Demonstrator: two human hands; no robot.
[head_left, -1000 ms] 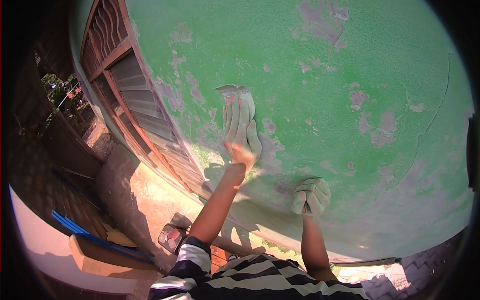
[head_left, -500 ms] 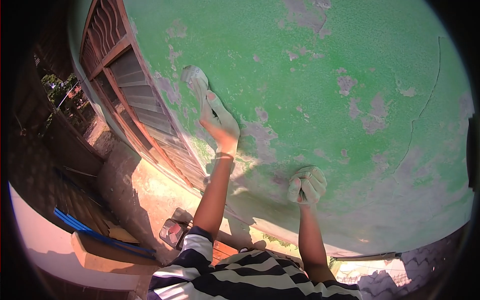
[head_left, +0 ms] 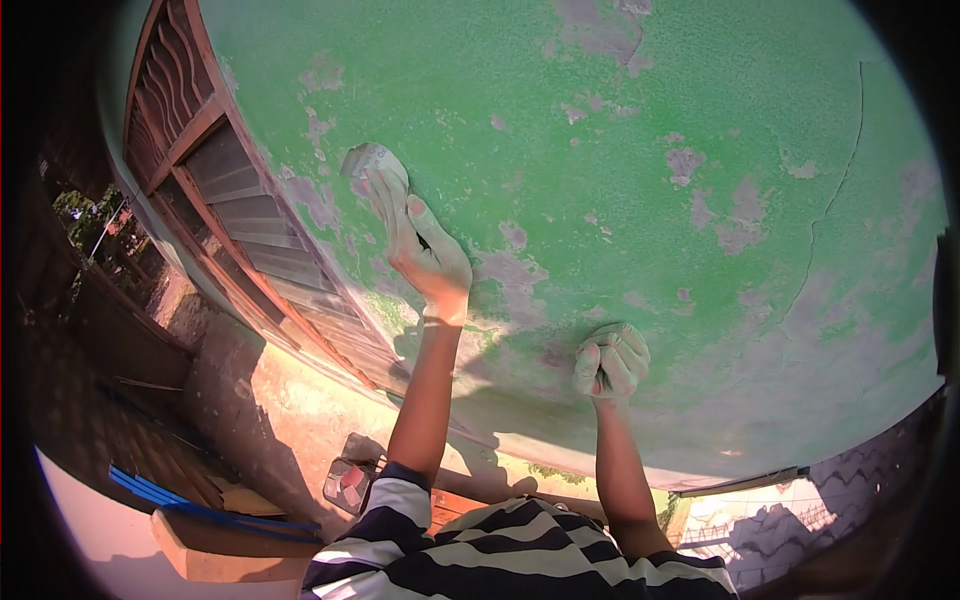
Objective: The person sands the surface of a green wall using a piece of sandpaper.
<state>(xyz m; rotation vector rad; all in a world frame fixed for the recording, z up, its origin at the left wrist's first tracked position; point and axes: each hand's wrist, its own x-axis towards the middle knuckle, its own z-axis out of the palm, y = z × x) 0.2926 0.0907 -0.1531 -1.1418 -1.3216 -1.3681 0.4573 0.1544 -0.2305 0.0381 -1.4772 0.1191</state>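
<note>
My left hand (head_left: pixel 425 240), coated in pale dust, presses a curved piece of sandpaper (head_left: pixel 375 162) against the green wall (head_left: pixel 620 190). The sheet's upper end shows past the fingertips; the rest is hidden under the hand. Lower and to the right, my right hand (head_left: pixel 612 360) is closed in a fist against the wall, also dusty; whatever it may hold is hidden. Greyish patches (head_left: pixel 742 215) of bare plaster show through the green paint around both hands.
A wooden-framed louvred window (head_left: pixel 240 190) lies left of my left hand. Below are a dark container (head_left: pixel 350 482) with reddish pieces, blue rods (head_left: pixel 200 508) and a wooden beam (head_left: pixel 225 550). A thin crack (head_left: pixel 828 205) runs down the wall's right side.
My left hand has moved left across the wall with the sandpaper and turned, its fingers slanting up-left. My right hand stays closed at nearly the same place. The view has shifted slightly.
</note>
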